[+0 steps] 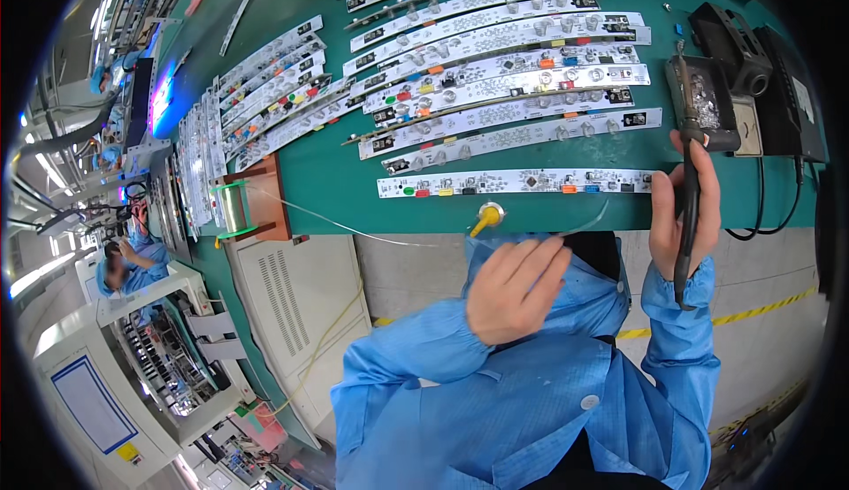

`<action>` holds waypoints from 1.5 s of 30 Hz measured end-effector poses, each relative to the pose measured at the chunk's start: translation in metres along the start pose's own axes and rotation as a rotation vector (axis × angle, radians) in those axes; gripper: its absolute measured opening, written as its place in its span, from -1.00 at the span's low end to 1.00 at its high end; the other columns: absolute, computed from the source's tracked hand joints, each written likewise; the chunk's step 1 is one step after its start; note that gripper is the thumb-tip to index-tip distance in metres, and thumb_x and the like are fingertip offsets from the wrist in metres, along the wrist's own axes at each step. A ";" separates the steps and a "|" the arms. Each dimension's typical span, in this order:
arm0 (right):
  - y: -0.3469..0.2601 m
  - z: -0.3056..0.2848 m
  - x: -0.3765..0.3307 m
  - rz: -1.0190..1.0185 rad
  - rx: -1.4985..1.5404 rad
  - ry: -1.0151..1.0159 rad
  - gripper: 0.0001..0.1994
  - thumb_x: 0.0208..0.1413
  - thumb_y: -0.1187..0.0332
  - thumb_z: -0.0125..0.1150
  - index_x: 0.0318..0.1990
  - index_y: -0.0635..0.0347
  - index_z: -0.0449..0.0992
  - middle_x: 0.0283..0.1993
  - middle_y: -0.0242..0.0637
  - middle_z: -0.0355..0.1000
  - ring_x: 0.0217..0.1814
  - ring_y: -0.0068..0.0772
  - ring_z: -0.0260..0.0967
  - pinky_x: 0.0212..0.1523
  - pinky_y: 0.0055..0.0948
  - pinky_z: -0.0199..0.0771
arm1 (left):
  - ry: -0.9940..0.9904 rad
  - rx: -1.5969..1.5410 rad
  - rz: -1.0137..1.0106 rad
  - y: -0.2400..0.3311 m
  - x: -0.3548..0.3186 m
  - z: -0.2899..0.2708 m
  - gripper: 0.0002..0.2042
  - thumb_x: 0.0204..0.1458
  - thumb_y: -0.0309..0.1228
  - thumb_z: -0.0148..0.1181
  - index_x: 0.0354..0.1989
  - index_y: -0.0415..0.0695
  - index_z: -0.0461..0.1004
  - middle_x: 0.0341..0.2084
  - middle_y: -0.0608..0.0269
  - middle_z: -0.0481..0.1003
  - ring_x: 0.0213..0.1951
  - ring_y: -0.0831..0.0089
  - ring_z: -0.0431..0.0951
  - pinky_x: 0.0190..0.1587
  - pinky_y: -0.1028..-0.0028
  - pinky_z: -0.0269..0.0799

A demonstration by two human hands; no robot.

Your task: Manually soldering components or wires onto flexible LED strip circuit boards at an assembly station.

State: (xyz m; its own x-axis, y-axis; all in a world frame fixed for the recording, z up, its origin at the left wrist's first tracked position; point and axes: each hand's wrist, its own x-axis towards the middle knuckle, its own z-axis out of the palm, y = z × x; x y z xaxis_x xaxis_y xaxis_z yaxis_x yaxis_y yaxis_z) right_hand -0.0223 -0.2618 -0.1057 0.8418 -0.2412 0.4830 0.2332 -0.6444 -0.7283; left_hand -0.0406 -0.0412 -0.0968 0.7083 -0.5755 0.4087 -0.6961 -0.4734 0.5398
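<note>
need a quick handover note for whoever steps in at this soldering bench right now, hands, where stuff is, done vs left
Right hand: gripping the soldering iron, tip up at the iron stand.
Left hand: fingers pinch the solder wire, which runs from the spool at the mat's left edge.
Nearest board lies flat at the front edge of the green mat; more long white boards fan out behind it.
Done: cannot tell which joints are soldered.
Left: iron and wire are both off the board; nothing is being soldered now.
</note>
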 end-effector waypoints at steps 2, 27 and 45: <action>0.000 -0.001 -0.003 0.043 0.095 0.011 -0.51 0.10 0.61 0.11 0.21 0.34 0.21 0.10 -0.03 0.38 -0.35 -0.67 0.16 -0.29 -0.69 0.30 | 0.040 0.028 -0.009 0.000 0.002 0.012 -0.61 -0.39 -0.56 0.35 -0.24 -0.24 0.52 -0.32 0.10 0.50 -0.37 0.16 0.50 -0.33 0.30 0.45; 0.009 -0.068 0.040 0.379 0.429 -0.342 -0.82 -0.14 0.46 0.19 -0.33 0.32 0.52 -0.40 -0.30 0.42 -0.41 -0.54 0.30 -0.36 -0.56 0.27 | 0.289 -0.294 -0.320 -0.003 0.059 0.024 -0.87 -0.20 -0.69 0.25 -0.53 -0.25 0.40 -0.26 0.01 0.51 -0.51 0.47 0.53 -0.55 0.55 0.40; 0.016 -0.058 0.060 0.544 0.537 -0.461 -0.79 -0.19 0.43 0.14 -0.35 0.37 0.52 -0.52 -0.23 0.35 -0.67 -0.55 0.21 -0.69 -0.61 0.20 | 0.232 -0.322 -0.395 -0.006 0.059 0.026 -0.88 -0.19 -0.67 0.24 -0.54 -0.24 0.41 -0.26 0.07 0.49 -0.48 0.46 0.51 -0.53 0.56 0.38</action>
State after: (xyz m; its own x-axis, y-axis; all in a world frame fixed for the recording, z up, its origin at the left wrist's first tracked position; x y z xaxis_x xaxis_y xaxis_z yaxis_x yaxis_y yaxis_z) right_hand 0.0039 -0.3286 -0.0605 0.9876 -0.0239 -0.1551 -0.1564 -0.0712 -0.9851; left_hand 0.0020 -0.0895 -0.0953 0.9405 -0.2167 0.2617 -0.3277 -0.3745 0.8674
